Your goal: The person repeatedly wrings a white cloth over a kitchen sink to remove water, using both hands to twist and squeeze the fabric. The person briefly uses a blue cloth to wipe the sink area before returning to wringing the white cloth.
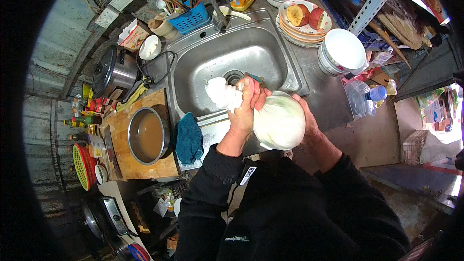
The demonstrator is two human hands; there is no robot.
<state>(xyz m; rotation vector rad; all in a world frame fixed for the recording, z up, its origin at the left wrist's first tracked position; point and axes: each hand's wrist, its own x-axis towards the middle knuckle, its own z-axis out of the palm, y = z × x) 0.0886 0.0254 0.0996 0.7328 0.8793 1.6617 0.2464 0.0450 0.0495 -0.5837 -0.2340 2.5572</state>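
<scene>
A bulging white cloth bundle (279, 121), its filling showing pale green through the cloth, is held above the near right edge of the steel sink (232, 61). My left hand (250, 98) grips its gathered neck; the twisted, bunched end of the cloth (221, 94) sticks out to the left over the basin. Against the bundle's right side rests my right hand (308, 119), with its fingers partly hidden behind it. A dark flat thing, hard to identify, shows just behind my left hand in the basin.
Left of the sink, a steel pot of brownish liquid (146, 136) stands on a wooden cutting board (123, 116) beside a knife (113, 152). A dark teal cloth (189, 139) lies by the sink's near left corner. The faucet (219, 18) rises behind; stacked plates (282, 29) and white bowls (344, 50) stand right.
</scene>
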